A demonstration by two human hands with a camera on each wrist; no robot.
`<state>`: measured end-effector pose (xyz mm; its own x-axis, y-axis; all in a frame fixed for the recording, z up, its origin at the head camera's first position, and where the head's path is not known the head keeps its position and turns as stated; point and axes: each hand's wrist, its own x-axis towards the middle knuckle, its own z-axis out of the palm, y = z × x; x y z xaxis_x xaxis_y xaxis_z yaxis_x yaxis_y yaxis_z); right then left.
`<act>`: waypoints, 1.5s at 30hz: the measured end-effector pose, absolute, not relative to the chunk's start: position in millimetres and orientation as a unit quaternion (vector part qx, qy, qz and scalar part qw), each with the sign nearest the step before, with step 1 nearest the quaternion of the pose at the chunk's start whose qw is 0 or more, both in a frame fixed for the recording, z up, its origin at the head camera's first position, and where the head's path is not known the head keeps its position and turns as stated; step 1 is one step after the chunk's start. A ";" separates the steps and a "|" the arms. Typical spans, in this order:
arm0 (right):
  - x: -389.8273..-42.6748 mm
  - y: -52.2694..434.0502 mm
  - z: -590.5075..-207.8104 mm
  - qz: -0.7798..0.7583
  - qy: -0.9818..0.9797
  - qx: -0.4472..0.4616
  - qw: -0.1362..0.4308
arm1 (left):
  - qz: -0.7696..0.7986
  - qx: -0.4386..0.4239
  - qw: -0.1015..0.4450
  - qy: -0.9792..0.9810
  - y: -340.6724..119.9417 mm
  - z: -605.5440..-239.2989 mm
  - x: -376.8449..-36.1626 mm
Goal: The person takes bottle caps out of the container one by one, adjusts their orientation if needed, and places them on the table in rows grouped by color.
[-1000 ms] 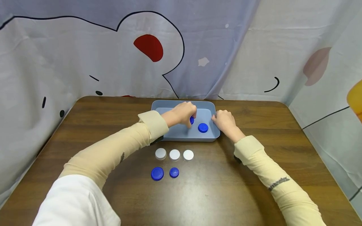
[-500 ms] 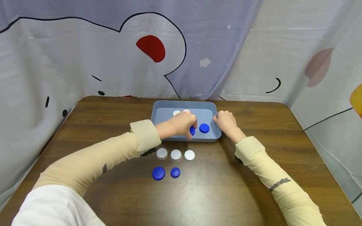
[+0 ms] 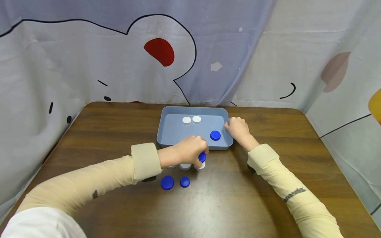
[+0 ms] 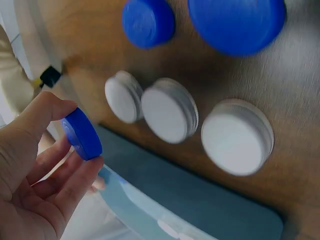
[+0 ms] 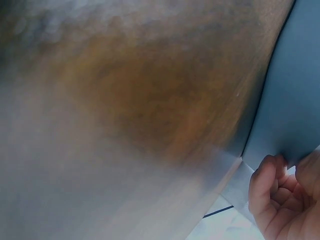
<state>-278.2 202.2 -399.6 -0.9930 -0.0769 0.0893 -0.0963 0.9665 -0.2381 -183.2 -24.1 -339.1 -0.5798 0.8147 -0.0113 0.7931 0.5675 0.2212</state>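
the left hand [image 3: 187, 151] pinches a small blue cap [image 3: 202, 156] between thumb and fingers [image 4: 75, 180], just above the right end of a row of 3 white caps [image 4: 170, 116] on the brown surface [image 3: 238, 198], near the tray's near wall. the wrist view shows this cap held on edge, clear of the white ones below it. the right hand [image 3: 236, 129] rests against the right rim of the grey-blue tray [image 3: 169, 132], its fingers curled round the edge and holding the rim. nearer on the surface lie 2 blue caps, a large blue cap [image 3: 167, 182] on the left and a smaller blue cap [image 3: 185, 181] just beside it on the right, making a second row with an open place at its right end. inside the tray lie 2 white caps [image 3: 191, 119] side by side near the far wall and 1 blue cap [image 3: 215, 135] near the right wall. judging by how things lie, the sorting into rows by colour is about two thirds through: 5 caps are set out, 1 is in hand above the surface, and 3 are left in the tray.
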 end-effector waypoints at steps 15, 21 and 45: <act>-278.7 201.9 -398.1 0.124 -0.990 0.043 0.042 | 0.097 0.475 0.071 0.871 -27.9 -358.2 -152.6; -279.9 202.2 -398.5 0.122 -0.991 0.042 0.040 | 0.086 0.480 0.078 0.870 -27.4 -368.0 -143.1; -278.7 202.2 -401.4 0.121 -0.991 0.045 0.041 | 0.072 0.505 0.088 0.856 -25.3 -383.2 -137.1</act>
